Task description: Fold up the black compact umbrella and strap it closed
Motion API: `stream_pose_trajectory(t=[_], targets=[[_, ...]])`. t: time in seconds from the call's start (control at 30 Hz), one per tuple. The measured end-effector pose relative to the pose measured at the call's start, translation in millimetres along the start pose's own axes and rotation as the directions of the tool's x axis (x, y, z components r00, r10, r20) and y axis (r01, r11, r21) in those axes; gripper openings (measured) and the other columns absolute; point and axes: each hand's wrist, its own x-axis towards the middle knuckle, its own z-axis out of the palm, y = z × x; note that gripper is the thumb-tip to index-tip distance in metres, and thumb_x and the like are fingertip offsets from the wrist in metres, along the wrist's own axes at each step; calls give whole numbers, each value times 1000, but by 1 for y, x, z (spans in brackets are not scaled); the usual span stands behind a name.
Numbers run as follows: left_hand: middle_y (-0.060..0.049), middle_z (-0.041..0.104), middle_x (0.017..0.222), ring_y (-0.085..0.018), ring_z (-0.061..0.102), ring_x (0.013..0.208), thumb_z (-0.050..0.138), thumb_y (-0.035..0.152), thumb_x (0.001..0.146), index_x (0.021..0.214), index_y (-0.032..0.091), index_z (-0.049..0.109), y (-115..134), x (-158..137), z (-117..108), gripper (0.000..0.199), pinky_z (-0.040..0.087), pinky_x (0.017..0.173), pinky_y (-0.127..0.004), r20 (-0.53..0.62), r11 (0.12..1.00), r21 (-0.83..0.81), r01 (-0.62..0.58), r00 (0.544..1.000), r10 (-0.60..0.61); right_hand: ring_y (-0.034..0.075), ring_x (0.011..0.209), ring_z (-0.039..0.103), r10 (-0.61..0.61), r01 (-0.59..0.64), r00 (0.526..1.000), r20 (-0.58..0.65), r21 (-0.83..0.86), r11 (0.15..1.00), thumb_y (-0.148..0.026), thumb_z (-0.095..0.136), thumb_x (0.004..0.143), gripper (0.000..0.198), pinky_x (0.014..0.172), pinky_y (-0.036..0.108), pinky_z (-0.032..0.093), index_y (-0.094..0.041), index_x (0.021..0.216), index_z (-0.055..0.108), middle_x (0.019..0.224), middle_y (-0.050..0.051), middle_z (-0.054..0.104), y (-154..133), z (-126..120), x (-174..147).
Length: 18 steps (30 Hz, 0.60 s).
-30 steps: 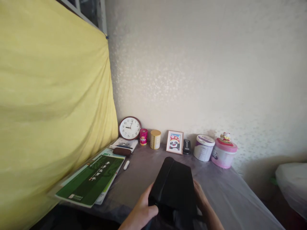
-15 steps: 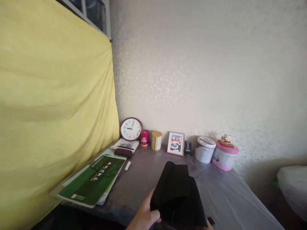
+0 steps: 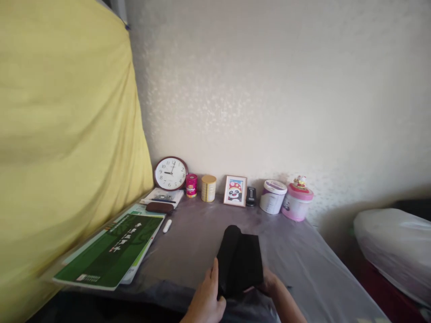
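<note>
A folded black cloth (image 3: 239,260) rests on the grey-covered table (image 3: 195,242), near its front edge. My left hand (image 3: 207,298) presses against the cloth's left side with the thumb raised along it. My right hand (image 3: 269,285) grips the cloth's lower right corner, mostly hidden behind the fabric. Both forearms come in from the bottom of the head view.
Along the wall stand a round clock (image 3: 171,173), a pink can (image 3: 191,185), a gold can (image 3: 208,188), a panda picture frame (image 3: 235,190), a white tub (image 3: 272,197) and a pink tub (image 3: 297,202). Green books (image 3: 114,249) lie left. A yellow curtain (image 3: 63,148) hangs left. A white bag (image 3: 393,242) sits right.
The cloth has come down and lies smaller and flatter on the table. My right hand shows again at its corner. The view has swung to the right.
</note>
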Motion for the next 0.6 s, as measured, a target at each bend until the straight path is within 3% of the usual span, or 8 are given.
stream_pose_trajectory(t=[0.07, 0.17, 0.27, 0.33, 0.43, 0.6], targets=[[-20, 36, 132, -24, 56, 98, 40, 7, 67, 142, 7, -3, 8, -2, 4, 86, 44, 87, -33, 4, 996, 92, 14, 1000, -15, 25, 98, 58, 5, -5, 1000, 5, -3, 1000, -36, 67, 57, 30, 91, 35, 42, -18, 81, 68, 98, 8, 66, -3, -15, -5], [-20, 22, 141, -24, 55, 101, 39, 5, 68, 141, 7, -5, 17, -5, 8, 85, 43, 87, -33, 12, 983, 182, 31, 999, -33, 24, 100, 56, 71, -81, 981, -180, -53, 995, -38, 42, 73, 42, 90, 36, 41, -14, 100, 62, 107, 12, 62, -5, -29, -7], [-21, 14, 144, -23, 54, 103, 38, 5, 70, 140, 6, -9, 21, -5, 9, 84, 43, 87, -30, 32, 974, 224, 38, 998, -46, 25, 95, 57, 98, -173, 902, -421, -145, 974, -41, 31, 77, 46, 88, 37, 40, -13, 100, 60, 101, 13, 63, -4, -32, -8], [-22, 12, 144, -22, 55, 101, 38, 5, 72, 140, 6, -10, 24, -6, 8, 84, 43, 86, -29, 51, 968, 244, 51, 997, -66, 25, 93, 58, 57, -180, 862, -504, -200, 963, -46, 30, 77, 46, 87, 36, 40, -15, 91, 60, 97, 13, 63, -8, -31, -11], [-21, 13, 144, -21, 56, 99, 38, 5, 73, 140, 7, -9, 26, -7, 7, 82, 44, 85, -29, 60, 960, 271, 73, 994, -93, 24, 88, 59, 55, -202, 869, -493, -251, 947, -54, 30, 79, 48, 83, 33, 40, -17, 85, 60, 90, 12, 63, -18, -27, -16], [-21, 14, 144, -21, 57, 96, 40, 5, 73, 140, 7, -9, 24, -7, 11, 83, 45, 83, -30, 48, 959, 275, 72, 995, -88, 27, 86, 60, 162, -305, 889, -429, -289, 907, -54, 41, 76, 52, 77, 35, 41, -12, 102, 56, 87, 13, 64, -22, -23, -15]])
